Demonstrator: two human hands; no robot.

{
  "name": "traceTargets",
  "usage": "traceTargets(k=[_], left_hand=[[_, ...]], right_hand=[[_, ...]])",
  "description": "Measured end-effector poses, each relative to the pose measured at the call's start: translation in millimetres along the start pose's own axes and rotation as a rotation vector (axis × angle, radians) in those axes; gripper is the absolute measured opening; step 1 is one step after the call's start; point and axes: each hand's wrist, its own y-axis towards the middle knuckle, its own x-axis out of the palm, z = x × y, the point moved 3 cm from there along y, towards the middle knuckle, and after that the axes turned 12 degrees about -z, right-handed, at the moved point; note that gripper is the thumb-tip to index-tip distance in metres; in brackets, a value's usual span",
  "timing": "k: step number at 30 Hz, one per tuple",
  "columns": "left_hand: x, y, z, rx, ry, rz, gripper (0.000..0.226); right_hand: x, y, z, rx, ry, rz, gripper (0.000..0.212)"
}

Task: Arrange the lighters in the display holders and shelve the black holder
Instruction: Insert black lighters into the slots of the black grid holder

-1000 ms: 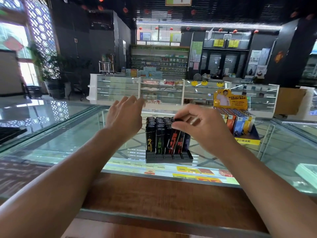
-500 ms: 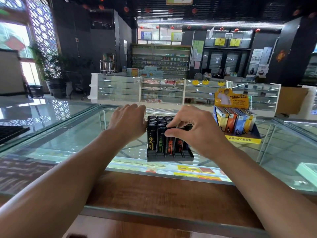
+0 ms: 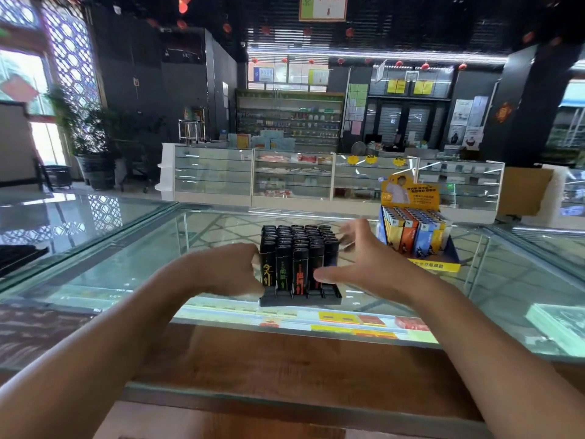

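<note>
A black holder [image 3: 300, 300] packed with rows of black lighters [image 3: 299, 248] stands on the glass counter in front of me. My left hand [image 3: 226, 272] lies against the holder's left side, fingers curled onto the outer lighters and thumb low at the front corner. My right hand [image 3: 367, 264] is spread at the right side, its thumb across the front lighters and its blurred fingers reaching round the back right. A yellow display holder [image 3: 434, 266] with coloured lighters [image 3: 413, 237] stands further right.
The glass counter [image 3: 126, 267] shows packs on the shelf below. A wooden strip [image 3: 285, 359] runs along its near edge. A pale green box [image 3: 560, 324] lies at the right. Other glass showcases [image 3: 291, 175] stand across the aisle.
My right hand has come off the lighter tops and spread open round the holder's right side. My left hand has dropped from beside the top rows to the holder's left side.
</note>
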Motion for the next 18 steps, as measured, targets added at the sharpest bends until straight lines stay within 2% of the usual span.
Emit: traceTargets(k=[2,4,7,10,11,15,18], left_hand=[[6.3,-17.3,4.0,-0.012,0.041,-0.084,0.079],[11.5,-23.0,6.1,-0.035,0.025,-0.048,0.090],[22.1,-18.1,12.1,-0.074,-0.003,0.100,0.071],[20.5,-9.5,18.8,-0.042,-0.057,0.130,0.036],[17.8,-5.9,20.4,-0.022,-0.075,0.132,0.030],[5.9,21.8,19.5,0.030,-0.121,0.143,0.034],[-2.4,50.6,19.1,-0.020,-0.174,0.197,0.030]], right_hand=[[10.3,1.7,4.8,0.072,-0.057,-0.086,0.117],[18.2,3.8,3.4,0.114,-0.173,-0.137,0.122],[20.7,8.6,3.9,0.126,-0.267,-0.087,0.113],[22.0,14.2,11.3,0.106,-0.173,-0.052,0.104],[21.5,18.4,15.0,0.099,-0.132,-0.029,0.100],[20.3,48.8,30.7,0.105,-0.027,0.090,0.064],[18.4,73.8,41.2,0.142,-0.024,0.165,0.052]])
